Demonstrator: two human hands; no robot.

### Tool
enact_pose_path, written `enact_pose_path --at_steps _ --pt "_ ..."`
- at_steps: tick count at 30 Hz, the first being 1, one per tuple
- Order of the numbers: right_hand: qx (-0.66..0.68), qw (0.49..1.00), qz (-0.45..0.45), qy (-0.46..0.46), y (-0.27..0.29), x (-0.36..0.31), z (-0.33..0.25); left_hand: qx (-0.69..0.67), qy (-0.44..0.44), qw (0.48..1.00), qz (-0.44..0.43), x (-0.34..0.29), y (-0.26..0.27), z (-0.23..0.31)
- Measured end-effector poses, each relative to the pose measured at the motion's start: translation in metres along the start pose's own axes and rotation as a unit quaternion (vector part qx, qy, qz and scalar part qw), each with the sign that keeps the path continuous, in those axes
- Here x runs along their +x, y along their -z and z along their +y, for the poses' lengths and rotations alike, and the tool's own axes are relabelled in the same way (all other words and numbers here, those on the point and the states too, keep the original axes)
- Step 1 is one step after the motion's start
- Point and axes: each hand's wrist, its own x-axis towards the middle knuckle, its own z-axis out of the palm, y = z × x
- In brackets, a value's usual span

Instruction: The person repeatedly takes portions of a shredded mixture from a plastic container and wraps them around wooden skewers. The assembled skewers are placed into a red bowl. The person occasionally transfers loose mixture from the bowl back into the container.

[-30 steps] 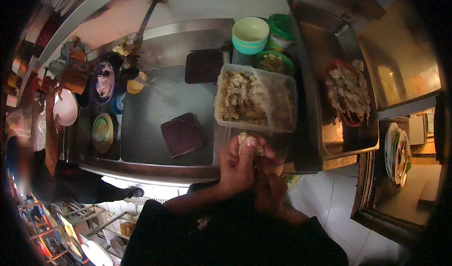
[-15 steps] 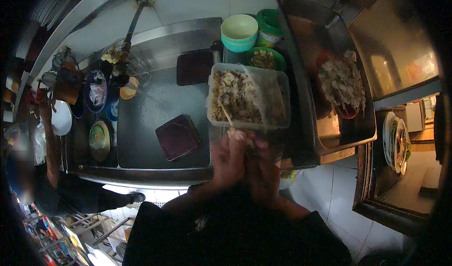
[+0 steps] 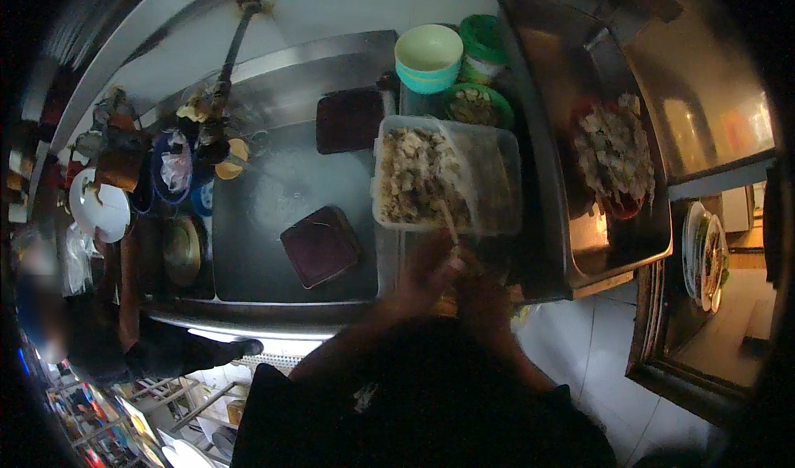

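My left hand (image 3: 426, 267) and my right hand (image 3: 483, 294) meet just in front of a clear plastic tub (image 3: 493, 224). A thin wooden skewer (image 3: 449, 218) rises from between them, its upper end over the tub. The fingers of my left hand are closed around the skewer's lower part, by a small pale piece of food (image 3: 456, 262). My right hand is closed close beside it; shadow hides what its fingers hold. Chunks of pale, brownish meat or seafood (image 3: 414, 166) fill the tub's left side, and a clear film covers part of the right.
Right of the tub, a deep metal tray (image 3: 571, 257) holds a red basket (image 3: 625, 209) of loaded skewers (image 3: 614, 149). Bowls (image 3: 428, 54) and a green dish (image 3: 507, 118) stand behind. Two dark red blocks (image 3: 321, 246) lie in the sink (image 3: 248, 261). Another person (image 3: 116, 335) is at left.
Both hands and the skewer have moved right along the tub's front edge. The skewer now tilts over the tub's middle. The view has shifted slightly, and my hands look darker.
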Motion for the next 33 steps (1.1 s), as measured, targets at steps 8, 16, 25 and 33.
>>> enact_pose_path --at_steps 8,16,25,33 --pt "0.266 0.938 0.135 -0.176 -0.029 -0.033 0.072 0.302 -0.171 0.937 -0.044 0.182 0.069 -0.017" --pt "-0.159 0.987 0.037 -0.009 -0.024 -0.03 0.064 0.586 -0.325 0.742 0.025 0.226 0.031 -0.072" --pt "0.19 0.979 0.03 -0.068 0.012 -0.002 0.017 0.003 -0.098 0.984 -0.148 0.165 0.035 0.006" --pt "0.315 0.937 0.001 -0.153 0.048 0.019 -0.029 -0.3 0.156 0.931 -0.135 0.106 0.01 0.057"
